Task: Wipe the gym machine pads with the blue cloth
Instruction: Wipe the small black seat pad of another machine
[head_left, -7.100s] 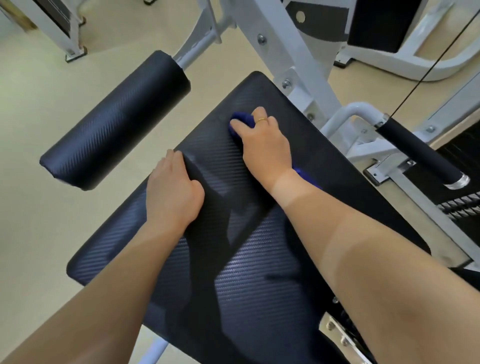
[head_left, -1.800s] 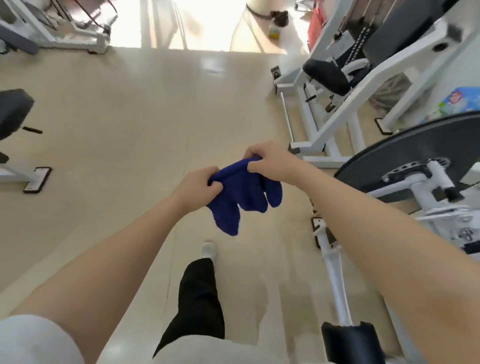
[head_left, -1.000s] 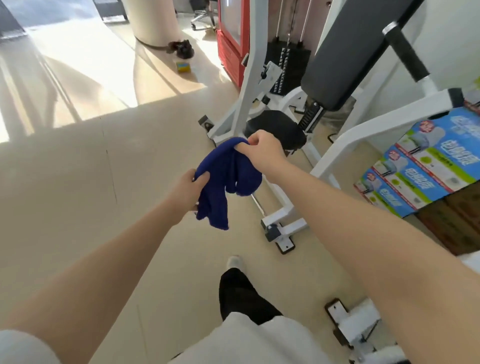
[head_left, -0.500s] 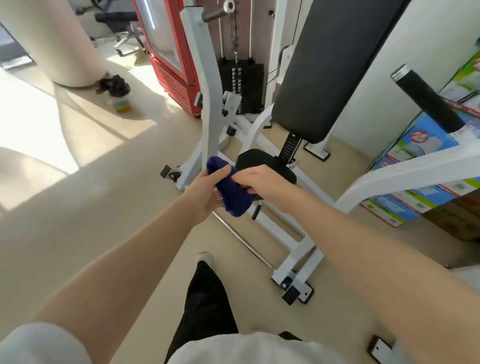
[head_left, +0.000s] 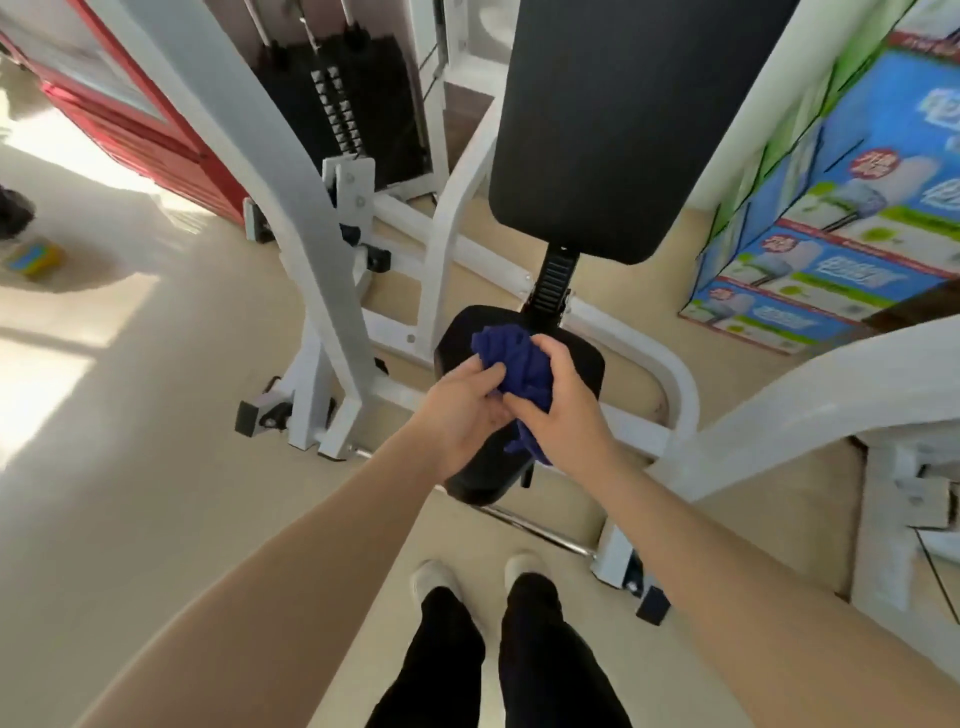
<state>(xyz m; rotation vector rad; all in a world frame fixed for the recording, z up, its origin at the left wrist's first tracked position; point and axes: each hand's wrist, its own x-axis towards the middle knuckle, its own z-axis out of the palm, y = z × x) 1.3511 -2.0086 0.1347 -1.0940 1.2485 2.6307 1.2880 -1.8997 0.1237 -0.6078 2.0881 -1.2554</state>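
Observation:
The blue cloth (head_left: 517, 364) is bunched up between both hands, just above the machine's small black seat pad (head_left: 584, 358). My left hand (head_left: 460, 410) grips its left side and my right hand (head_left: 558, 402) closes over its right side, with a tail of cloth hanging below. A tall black back pad (head_left: 613, 130) rises behind the seat, tilted away from me. The hands hide the middle of the seat pad.
White frame tubes (head_left: 291, 208) run left and right of the seat, with a weight stack (head_left: 343, 98) behind. Blue printed boxes (head_left: 841, 218) stand at the right, a red cabinet (head_left: 130, 119) at the left. My feet (head_left: 480, 577) stand on beige floor before the seat.
I have walked away from the wide pad to this seated machine. The cloth, earlier hanging loose between my hands, is now bunched up over the seat pad.

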